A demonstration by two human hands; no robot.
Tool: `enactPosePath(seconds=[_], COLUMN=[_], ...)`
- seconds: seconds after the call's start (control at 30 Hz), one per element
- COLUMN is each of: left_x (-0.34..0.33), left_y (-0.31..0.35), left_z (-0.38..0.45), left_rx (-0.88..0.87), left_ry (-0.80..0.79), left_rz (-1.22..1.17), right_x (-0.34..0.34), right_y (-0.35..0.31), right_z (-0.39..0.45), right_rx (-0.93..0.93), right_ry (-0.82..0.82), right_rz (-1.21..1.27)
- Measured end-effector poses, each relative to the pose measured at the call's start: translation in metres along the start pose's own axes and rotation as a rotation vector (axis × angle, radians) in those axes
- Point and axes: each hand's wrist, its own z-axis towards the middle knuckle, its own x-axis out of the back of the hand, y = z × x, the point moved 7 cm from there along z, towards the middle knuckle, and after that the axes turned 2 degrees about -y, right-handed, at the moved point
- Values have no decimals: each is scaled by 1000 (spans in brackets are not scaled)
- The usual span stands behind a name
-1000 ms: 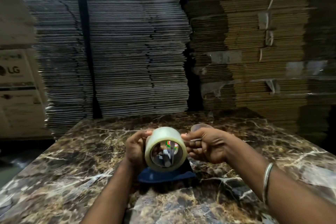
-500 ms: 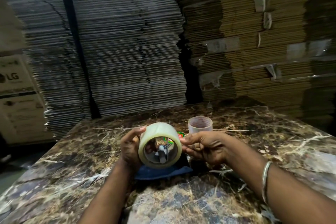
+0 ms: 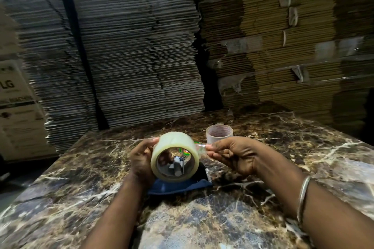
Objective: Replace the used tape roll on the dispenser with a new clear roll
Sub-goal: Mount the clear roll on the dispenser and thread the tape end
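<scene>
A full clear tape roll (image 3: 174, 141) is held upright over the marble table (image 3: 283, 153), its open core facing me. My left hand (image 3: 141, 159) grips the roll's left side. My right hand (image 3: 232, 155) pinches the tape's loose end (image 3: 201, 147) just right of the roll. Through the core I see a metal part of the dispenser (image 3: 179, 164). A blue dispenser base (image 3: 178, 186) lies under the roll. The used, almost bare core (image 3: 219, 133) stands on the table behind my right hand.
Tall stacks of flattened cardboard (image 3: 131, 46) rise right behind the table's far edge. A printed carton (image 3: 18, 111) stands at the left. A metal bangle (image 3: 302, 198) is on my right wrist.
My right hand has drawn slightly away to the right with the tape's end pinched. The view has tilted, so the used core now shows fully behind it.
</scene>
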Motion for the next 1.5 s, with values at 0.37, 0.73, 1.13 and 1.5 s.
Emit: enactPosePath(seconds=[0.37, 0.73, 1.13, 1.5], left_x=[25, 12, 12, 11], left_y=[-2, 8, 2, 2], left_z=[12, 6, 4, 5], left_rx=[33, -81, 28, 58], left_ry=[73, -19, -55, 40], left_rz=[-46, -3, 78, 161], right_x=[16, 13, 22, 27], right_y=[-5, 10, 12, -6], right_z=[-9, 0, 4, -5], right_rx=[-14, -21, -78, 49], right_ry=[63, 59, 81, 123], right_rz=[-25, -62, -172, -153])
